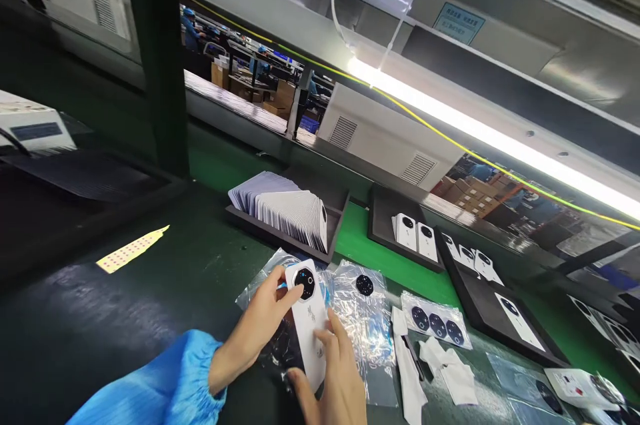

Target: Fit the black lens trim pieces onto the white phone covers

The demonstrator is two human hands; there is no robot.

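A white phone back cover [311, 338] with a round black camera lens plate [304, 283] near its top is held tilted above the bench. My left hand [263, 318] grips its upper end, the thumb pressing on the black plate and the fingers behind the edge. Around the lower end curls my right hand [335, 375], fingertips on the right edge and thumb by the lower left side. Clear plastic film [357, 325] lies just behind and to the right, bearing one loose black lens plate [365, 285].
A black tray [280, 232] behind my hands holds fanned stacks of white covers. Further trays [400, 248] [500, 318] with covers stand to the right. Nearby are a bag of three lens plates [437, 325], white cloths [453, 372], a dark pen-like tool [413, 358] and a yellow sticker sheet [133, 250].
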